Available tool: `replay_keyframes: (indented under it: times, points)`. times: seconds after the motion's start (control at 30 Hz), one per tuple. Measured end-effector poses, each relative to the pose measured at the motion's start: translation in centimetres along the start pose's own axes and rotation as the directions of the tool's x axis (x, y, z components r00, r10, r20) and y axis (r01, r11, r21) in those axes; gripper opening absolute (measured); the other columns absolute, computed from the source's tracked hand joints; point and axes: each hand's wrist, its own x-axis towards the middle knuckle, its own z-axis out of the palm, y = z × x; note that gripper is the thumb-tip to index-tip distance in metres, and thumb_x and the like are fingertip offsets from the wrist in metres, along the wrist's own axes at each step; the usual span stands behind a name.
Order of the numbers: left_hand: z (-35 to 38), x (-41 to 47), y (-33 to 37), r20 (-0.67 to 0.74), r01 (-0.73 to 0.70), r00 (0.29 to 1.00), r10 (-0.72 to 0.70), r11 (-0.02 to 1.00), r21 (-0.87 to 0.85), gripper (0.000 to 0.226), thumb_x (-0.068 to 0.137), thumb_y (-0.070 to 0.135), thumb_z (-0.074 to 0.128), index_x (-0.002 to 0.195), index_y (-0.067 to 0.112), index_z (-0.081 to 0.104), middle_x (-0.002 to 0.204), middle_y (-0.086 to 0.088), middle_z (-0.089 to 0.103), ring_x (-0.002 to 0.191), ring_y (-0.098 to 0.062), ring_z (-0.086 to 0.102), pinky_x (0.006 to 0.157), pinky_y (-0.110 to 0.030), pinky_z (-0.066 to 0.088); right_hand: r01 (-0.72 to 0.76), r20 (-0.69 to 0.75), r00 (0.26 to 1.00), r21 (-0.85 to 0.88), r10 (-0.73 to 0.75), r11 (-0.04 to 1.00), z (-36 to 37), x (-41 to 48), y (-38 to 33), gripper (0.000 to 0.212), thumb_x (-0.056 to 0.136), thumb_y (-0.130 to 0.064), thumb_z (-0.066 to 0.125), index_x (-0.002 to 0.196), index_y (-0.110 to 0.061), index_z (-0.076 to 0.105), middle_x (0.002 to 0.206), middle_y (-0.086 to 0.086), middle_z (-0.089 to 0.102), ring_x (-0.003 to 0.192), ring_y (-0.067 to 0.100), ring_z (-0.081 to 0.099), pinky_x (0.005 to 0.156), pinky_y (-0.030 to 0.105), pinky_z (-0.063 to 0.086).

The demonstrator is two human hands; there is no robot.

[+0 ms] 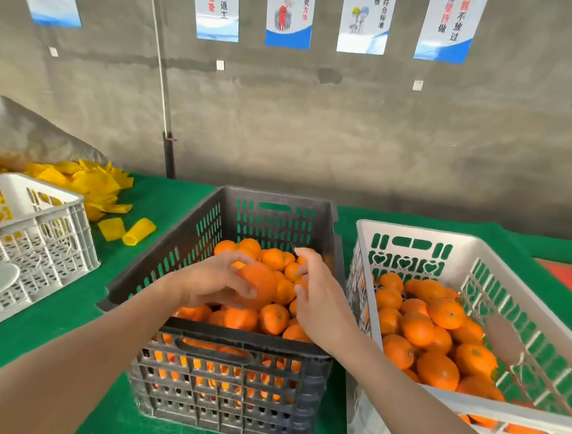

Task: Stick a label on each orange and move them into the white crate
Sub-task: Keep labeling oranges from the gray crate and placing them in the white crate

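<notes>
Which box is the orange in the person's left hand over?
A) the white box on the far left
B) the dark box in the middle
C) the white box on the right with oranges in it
B: the left hand grips the orange above the pile in the dark crate, not over the white crate to the right.

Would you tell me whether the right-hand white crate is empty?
Partly full: the white crate holds a layer of oranges, well below its rim.
</notes>
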Motion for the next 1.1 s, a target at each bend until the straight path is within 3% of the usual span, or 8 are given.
replay_keyframes:
  times: [0.1,0.23,0.37,0.53,0.67,0.83,0.97,1.1]
  points:
    - [1.7,-2.1,1.1,-0.015,-0.136,0.991,0.136,0.957,-0.256,0.068,0.062,-0.011,0.076,0.120,0.016,0.054,0.116,-0.017,0.062,0.098,-0.031,0.067,0.075,-0.041,0.058,-0.064,-0.134,0.986,0.245,0.099,0.967,-1.0,-0.1,-0.2,0.038,0.094,-0.006,0.050,0.129,-0.022,0.041,0.114,-0.006,0.055,0.103,0.004,0.053,0.096,0.031,0.048]
    - [4.1,-4.1,1.7,0.011,-0.132,0.985,0.170,0.803,-0.581,0.070,0.064,0.005,0.073,0.130,0.004,0.049,0.121,-0.025,0.062,0.103,-0.040,0.065,0.074,-0.044,0.059,-0.090,-0.158,0.960,0.606,0.231,0.791,-2.9,-1.2,-0.9,0.022,0.091,-0.001,0.055,0.111,-0.011,0.056,0.107,0.003,0.065,0.103,0.012,0.061,0.096,0.042,0.049]
    - [7.0,-5.2,2.3,0.018,-0.096,0.986,0.168,0.645,-0.758,0.058,0.079,0.022,0.065,0.132,0.007,0.049,0.118,-0.027,0.063,0.096,-0.046,0.065,0.067,-0.042,0.058,-0.048,-0.135,0.966,0.747,0.223,0.663,-4.5,-3.2,-1.9,0.009,0.091,-0.009,0.058,0.097,-0.009,0.065,0.097,0.006,0.069,0.098,0.019,0.064,0.093,0.049,0.050]
    - [11.3,-5.3,2.5,0.037,-0.056,0.991,0.127,0.657,-0.752,0.067,0.082,0.049,0.057,0.136,0.010,0.048,0.115,-0.020,0.066,0.082,-0.030,0.069,0.065,-0.033,0.058,-0.028,-0.125,0.973,0.774,0.196,0.633,-6.5,-5.3,-1.9,0.013,0.091,-0.011,0.057,0.097,-0.007,0.068,0.101,-0.003,0.071,0.101,0.012,0.064,0.096,0.043,0.049]
    - [14.4,-5.2,3.1,0.046,-0.048,0.990,0.131,0.636,-0.770,0.067,0.078,0.042,0.064,0.134,0.007,0.048,0.118,-0.020,0.065,0.086,-0.029,0.071,0.070,-0.036,0.059,-0.013,-0.146,0.967,0.790,0.209,0.613,-8.5,-6.4,-0.9,0.010,0.091,-0.005,0.056,0.089,-0.002,0.066,0.107,0.003,0.069,0.105,0.015,0.063,0.097,0.038,0.049]
    - [16.4,-5.4,3.5,-0.040,-0.214,0.974,0.225,0.836,-0.506,0.067,0.060,0.012,0.084,0.120,0.033,0.063,0.131,-0.010,0.052,0.111,-0.038,0.059,0.073,-0.045,0.058,-0.010,-0.155,0.964,0.789,0.215,0.614,-11.7,-7.3,0.8,0.014,0.092,-0.002,0.052,0.085,-0.003,0.064,0.108,0.003,0.068,0.098,0.009,0.063,0.089,0.033,0.052]
    - [18.2,-5.5,3.4,-0.004,-0.261,0.961,0.278,0.897,-0.356,0.089,0.047,0.029,0.090,0.128,0.023,0.054,0.121,-0.007,0.064,0.106,-0.025,0.065,0.075,-0.034,0.056,-0.037,-0.093,0.983,0.739,0.157,0.672,-13.0,-8.3,2.1,0.015,0.092,-0.005,0.053,0.091,0.005,0.064,0.109,0.007,0.067,0.105,0.021,0.062,0.093,0.041,0.051]
    - [19.8,-5.5,2.9,0.038,-0.223,0.964,0.264,0.875,-0.430,0.057,0.073,0.029,0.074,0.126,0.019,0.057,0.117,-0.008,0.067,0.100,-0.022,0.067,0.077,-0.033,0.055,0.022,-0.118,0.991,0.626,0.066,0.779,-13.5,-9.7,3.0,0.018,0.091,-0.007,0.058,0.076,-0.016,0.065,0.107,-0.003,0.064,0.107,0.014,0.057,0.093,0.043,0.048]
